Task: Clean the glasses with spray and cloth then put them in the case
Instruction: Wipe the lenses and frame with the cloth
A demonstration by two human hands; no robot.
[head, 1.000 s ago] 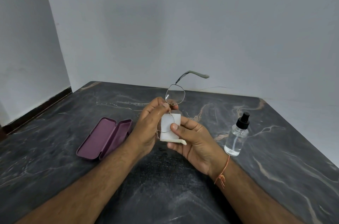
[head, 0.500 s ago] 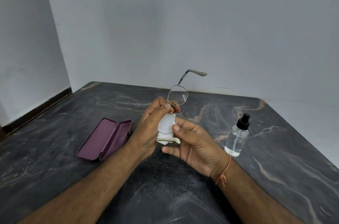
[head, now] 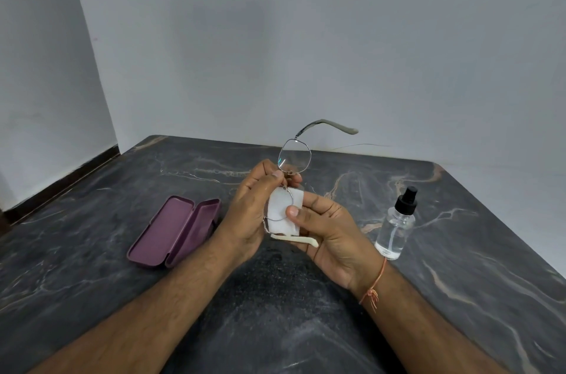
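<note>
The thin metal-rimmed glasses [head: 294, 156] stand upright above the table, one lens up, one temple arm pointing right. My left hand [head: 254, 208] pinches them at the bridge. The lower lens lies against a white cloth [head: 283, 214], which my right hand [head: 330, 235] holds from behind, its thumb pressing the cloth onto that lens. The other temple arm, cream-tipped, sticks out below the cloth. A purple case [head: 176, 231] lies open on the table to the left of my hands. A clear spray bottle [head: 396, 228] with a black cap stands to the right.
The dark marble table [head: 275, 312] meets grey walls at the back and left. Its right edge runs diagonally past the bottle. A thin wire lies along the table's far edge behind the glasses.
The cloth has spread flatter over the lower lens and my right thumb has shifted on it. The glasses tilted slightly; both hands stay in the same place.
</note>
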